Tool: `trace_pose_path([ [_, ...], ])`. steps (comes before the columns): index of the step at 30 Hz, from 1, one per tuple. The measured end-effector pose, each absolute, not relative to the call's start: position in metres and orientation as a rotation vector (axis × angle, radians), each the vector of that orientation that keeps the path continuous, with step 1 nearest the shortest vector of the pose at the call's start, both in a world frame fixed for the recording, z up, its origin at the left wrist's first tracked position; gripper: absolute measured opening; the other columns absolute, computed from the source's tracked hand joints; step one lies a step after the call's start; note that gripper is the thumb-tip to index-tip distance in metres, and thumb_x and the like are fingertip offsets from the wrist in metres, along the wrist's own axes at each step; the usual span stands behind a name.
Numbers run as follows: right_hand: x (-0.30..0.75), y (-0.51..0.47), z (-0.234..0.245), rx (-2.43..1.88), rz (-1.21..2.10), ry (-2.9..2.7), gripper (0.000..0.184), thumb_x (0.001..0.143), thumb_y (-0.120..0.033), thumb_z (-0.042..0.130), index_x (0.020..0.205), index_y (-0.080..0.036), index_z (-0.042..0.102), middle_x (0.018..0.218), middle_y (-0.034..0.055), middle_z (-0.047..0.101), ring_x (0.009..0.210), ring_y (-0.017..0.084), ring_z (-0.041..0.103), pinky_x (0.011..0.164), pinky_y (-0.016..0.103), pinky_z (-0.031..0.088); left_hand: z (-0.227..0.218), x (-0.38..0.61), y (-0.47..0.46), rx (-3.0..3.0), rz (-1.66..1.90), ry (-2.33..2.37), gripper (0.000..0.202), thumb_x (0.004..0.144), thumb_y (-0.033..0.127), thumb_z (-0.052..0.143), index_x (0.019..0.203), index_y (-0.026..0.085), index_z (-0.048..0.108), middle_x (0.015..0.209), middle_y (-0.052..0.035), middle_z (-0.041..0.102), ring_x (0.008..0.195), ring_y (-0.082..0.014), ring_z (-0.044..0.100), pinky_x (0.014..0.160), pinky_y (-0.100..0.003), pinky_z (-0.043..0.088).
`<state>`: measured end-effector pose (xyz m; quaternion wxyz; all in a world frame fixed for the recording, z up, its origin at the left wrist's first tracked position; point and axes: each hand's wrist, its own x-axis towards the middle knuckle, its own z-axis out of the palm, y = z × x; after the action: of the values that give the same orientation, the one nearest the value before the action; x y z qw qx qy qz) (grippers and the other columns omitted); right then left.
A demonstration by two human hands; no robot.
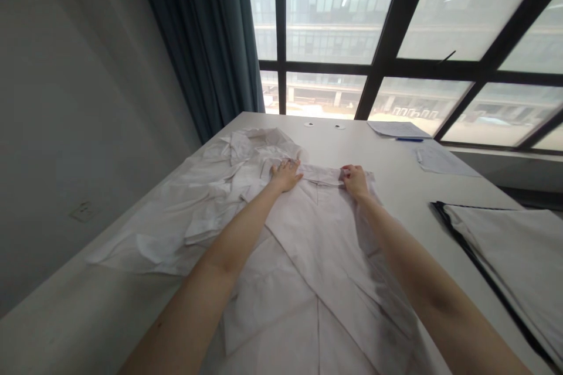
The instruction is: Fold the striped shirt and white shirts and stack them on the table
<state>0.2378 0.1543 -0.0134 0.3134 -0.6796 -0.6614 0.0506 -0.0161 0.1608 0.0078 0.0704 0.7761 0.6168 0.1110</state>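
A white garment [316,246] lies spread lengthwise on the table, its far end edged by a straight folded band [323,174]. My left hand [285,176] rests flat with fingers spread at the left end of that band. At the band's right end, my right hand [354,180] pinches the fabric between thumb and fingers. More crumpled white cloth [211,181] is heaped to the left of my left hand; whether it belongs to the same garment I cannot tell. Creases and overlapping layers run down the near part of the garment.
Folded white cloth [510,240] with black material beneath it lies on the white table [332,143] at the right. Papers [402,130] and a blue pen [409,139] sit at the back right. A dark curtain [206,29] and window stand behind; a wall is at left.
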Motion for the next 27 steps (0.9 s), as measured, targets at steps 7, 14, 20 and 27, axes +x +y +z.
trace_pose_path([
  [7,0.210,0.136,-0.016,-1.622,0.063,-2.063,0.037,0.087,-0.013,0.047,0.120,-0.018,0.063,0.128,0.0111,0.059,0.122,0.023,0.049,0.106,0.035,0.035,0.012,0.005,0.143,2.422,0.428,1.897,0.042,0.098,0.036,0.037,0.136,0.023,0.049,0.137,-0.0147,0.053,0.131,-0.0310,0.043,0.115,-0.054,0.010],
  [14,0.205,0.139,-0.034,-1.711,0.105,-2.212,0.048,0.096,-0.025,0.037,0.141,-0.011,0.046,0.147,0.0154,0.047,0.137,0.025,0.038,0.112,0.041,0.029,0.004,-0.003,0.153,2.355,0.313,1.894,0.069,0.094,0.054,0.040,0.152,0.019,0.026,0.148,-0.0217,0.041,0.137,-0.0366,0.036,0.110,-0.063,0.017],
  [20,0.206,0.135,-0.030,-1.812,0.139,-2.235,0.056,0.097,-0.035,0.037,0.147,-0.012,0.037,0.154,0.0148,0.037,0.143,0.030,0.029,0.114,0.046,0.025,0.003,-0.007,0.154,2.322,0.414,1.964,0.072,0.094,0.057,0.036,0.150,0.011,0.028,0.154,-0.0238,0.031,0.145,-0.0353,0.022,0.115,-0.057,0.003],
  [27,0.203,0.127,-0.025,-1.878,0.191,-2.244,0.061,0.097,-0.053,0.033,0.150,-0.020,0.035,0.158,0.0118,0.028,0.145,0.033,0.024,0.113,0.053,0.023,0.001,-0.023,0.163,2.200,0.397,1.997,0.069,0.090,0.065,0.040,0.144,0.023,0.041,0.151,-0.0177,0.039,0.142,-0.0376,0.028,0.113,-0.061,0.011],
])
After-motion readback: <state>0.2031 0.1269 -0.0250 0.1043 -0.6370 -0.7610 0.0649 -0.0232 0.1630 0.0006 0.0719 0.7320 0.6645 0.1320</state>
